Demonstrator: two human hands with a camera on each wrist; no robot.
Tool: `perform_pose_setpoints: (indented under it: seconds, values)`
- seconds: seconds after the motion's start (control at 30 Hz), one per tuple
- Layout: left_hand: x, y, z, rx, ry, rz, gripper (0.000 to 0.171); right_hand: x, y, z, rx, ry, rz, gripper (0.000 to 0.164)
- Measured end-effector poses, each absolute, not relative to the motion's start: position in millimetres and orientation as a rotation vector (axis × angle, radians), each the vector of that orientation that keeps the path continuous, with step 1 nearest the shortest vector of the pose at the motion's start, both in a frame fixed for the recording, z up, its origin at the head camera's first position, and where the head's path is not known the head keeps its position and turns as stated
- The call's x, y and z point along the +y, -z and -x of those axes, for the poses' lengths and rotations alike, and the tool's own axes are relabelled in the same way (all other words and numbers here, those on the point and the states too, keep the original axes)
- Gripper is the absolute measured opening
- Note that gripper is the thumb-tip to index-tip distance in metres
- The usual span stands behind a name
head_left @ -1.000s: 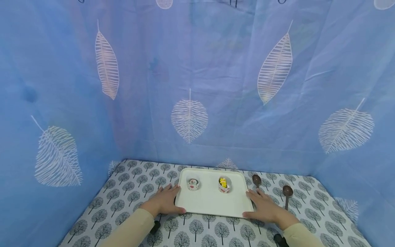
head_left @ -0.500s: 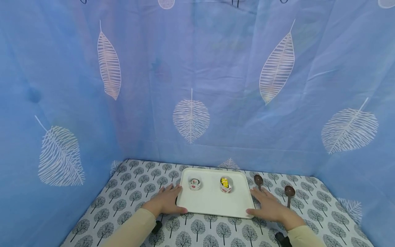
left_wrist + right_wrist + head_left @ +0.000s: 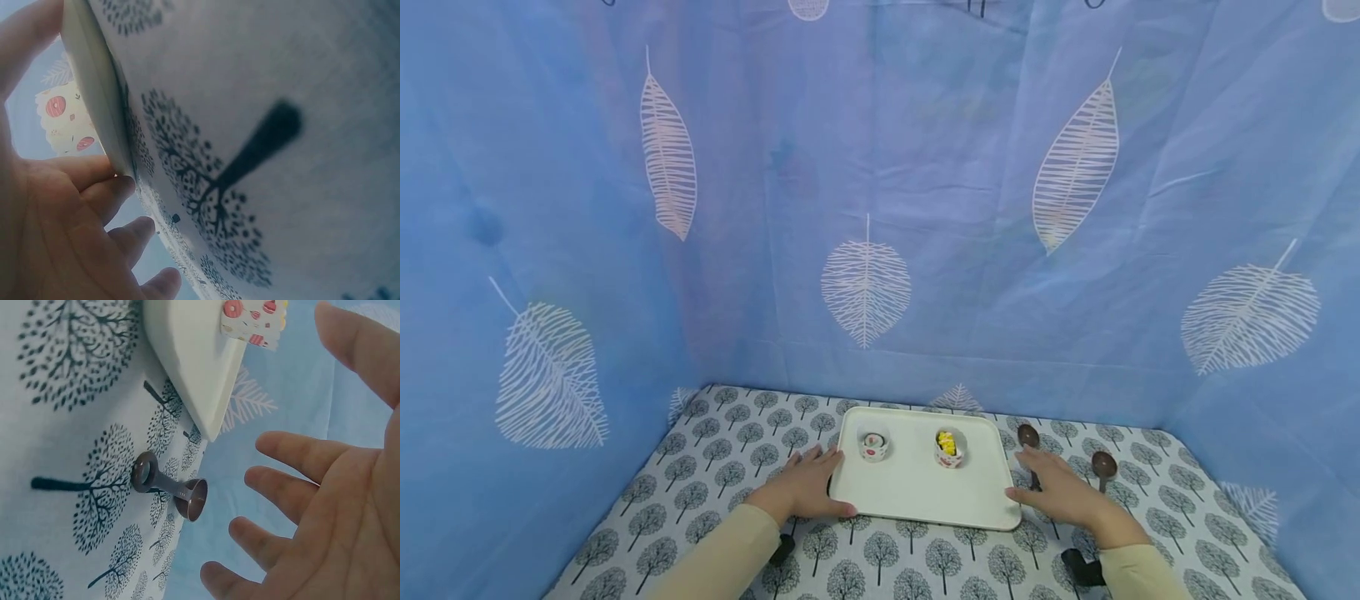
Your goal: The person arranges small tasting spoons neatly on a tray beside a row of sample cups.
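Observation:
A white rectangular tray (image 3: 917, 500) lies on the patterned cloth. On its left part stands a small printed paper cup (image 3: 874, 455) with a round, dark-ringed piece inside. A matching cup (image 3: 948, 460) on the right part holds yellow pieces. My left hand (image 3: 805, 487) is at the tray's left edge, thumb near the front corner; in the left wrist view its fingertips (image 3: 119, 184) touch the rim. Off the right edge, my right hand (image 3: 1063, 496) holds nothing. The right wrist view shows its fingers (image 3: 300, 447) spread, with a gap to the tray.
Two brown spoons lie right of the tray: one spoon (image 3: 1028, 435) is partly hidden by the right hand, and the other spoon (image 3: 1103, 464) is farther right. A blue leaf-print curtain (image 3: 940, 333) hangs behind and beside the cloth-covered table (image 3: 880, 575).
My right hand has come off the tray's right edge and moved a little to the right. My left hand stays at the left edge. The tray and cups keep their places.

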State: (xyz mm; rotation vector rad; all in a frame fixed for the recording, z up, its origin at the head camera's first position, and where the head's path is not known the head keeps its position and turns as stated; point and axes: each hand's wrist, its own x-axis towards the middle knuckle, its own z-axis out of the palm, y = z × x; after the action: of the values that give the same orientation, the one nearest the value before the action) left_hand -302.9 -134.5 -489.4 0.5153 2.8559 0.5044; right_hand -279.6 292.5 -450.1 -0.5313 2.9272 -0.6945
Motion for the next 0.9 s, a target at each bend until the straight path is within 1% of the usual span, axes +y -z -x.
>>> perform_pose_setpoints:
  seconds: [0.3,0.57,0.9]
  values:
    - [-134,488,300,2.861,-0.528,-0.535,0.108,295,453,285,2.908,0.798,0.480,0.079]
    - [-134,484,297,2.866,-0.545,-0.541,0.106,302,461,293,2.874,0.970,0.358,0.070]
    - [-132,484,296,2.877,-0.528,-0.554,0.107,307,471,297,2.902,1.024,0.297,0.063]
